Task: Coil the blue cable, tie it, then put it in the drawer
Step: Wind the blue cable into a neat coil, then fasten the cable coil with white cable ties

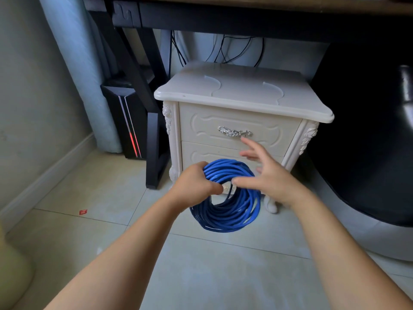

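Two hands, one coil: blue cable (pixel 232 211) hangs wound in a ring, just before the nightstand (pixel 243 97).
Left hand (pixel 196 182): grip wrapped round the loops, likely so they can't spring apart.
Right hand (pixel 266 173): fingers spread, holding nothing, thumb beside a pale piece on the coil; plug or tie, can't tell.
Drawer (pixel 201 130): closed, handle just above the right fingertips.

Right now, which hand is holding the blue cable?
The left hand holds it, with its fingers curled round the blue cable. The right hand has its fingers spread wide and grips nothing.
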A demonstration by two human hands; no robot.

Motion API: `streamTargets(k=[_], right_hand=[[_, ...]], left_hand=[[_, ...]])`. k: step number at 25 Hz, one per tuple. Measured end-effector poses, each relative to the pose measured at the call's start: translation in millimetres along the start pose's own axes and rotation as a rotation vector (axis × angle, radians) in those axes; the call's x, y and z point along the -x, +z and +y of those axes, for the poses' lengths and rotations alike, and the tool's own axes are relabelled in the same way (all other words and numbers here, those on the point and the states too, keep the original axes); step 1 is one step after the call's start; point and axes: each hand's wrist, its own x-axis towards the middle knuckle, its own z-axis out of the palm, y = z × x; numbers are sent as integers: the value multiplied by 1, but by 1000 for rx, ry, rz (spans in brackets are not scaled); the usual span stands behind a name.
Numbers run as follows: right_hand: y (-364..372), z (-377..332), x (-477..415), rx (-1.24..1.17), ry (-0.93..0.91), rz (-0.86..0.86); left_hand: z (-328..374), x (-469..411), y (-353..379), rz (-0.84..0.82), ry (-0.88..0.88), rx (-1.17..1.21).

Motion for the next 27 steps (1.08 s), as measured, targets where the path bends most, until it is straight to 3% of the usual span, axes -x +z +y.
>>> streamTargets(k=[3,5,9,11,16,20,23,27], right_hand=[[-12,11,-15,-155,-15,407],[-16,17,-28,-25,-41,595],[-45,18,-63,360,-173,745],[-64,11,-86,479,-179,720],[-104,20,-132,695,129,415],[-106,18,-154,844,262,220],[-98,22,-158,917,216,261],[-88,23,-156,840,35,415]], left_hand=[[-8,-10,-5,96,-91,184],[-10,-15,-3,157,-121,280],[-6,-25,6,223,-167,419],[-3,-29,9,223,-178,431],[0,-33,15,211,-175,465],[2,-34,12,198,-148,475],[0,-36,8,205,-155,466],[0,-37,6,211,-164,491]])
